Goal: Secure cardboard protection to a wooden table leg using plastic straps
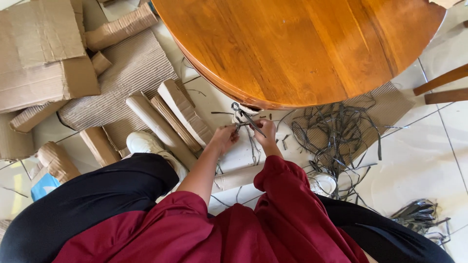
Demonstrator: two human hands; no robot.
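Head view: left hand [225, 136] curled closed, pinching dark strips [252, 141] against a pale sheet [239, 153] on the floor, just below the round wooden desk's [302, 48] near edge. Right hand [265, 132] closed too, gripping scissors [246, 117], blades pointing up-left toward the desk edge. Loose tangle of dark strips [336, 134] lies on corrugated cardboard [390, 104] to the right; smaller dark bundle [419, 214] near the floor's lower right. Cardboard rolls [165, 122] and flat cardboard pieces [44, 53] crowd the left floor. White shoes [144, 142] partly hidden by legs. Exact finger hold on scissors hard to see.
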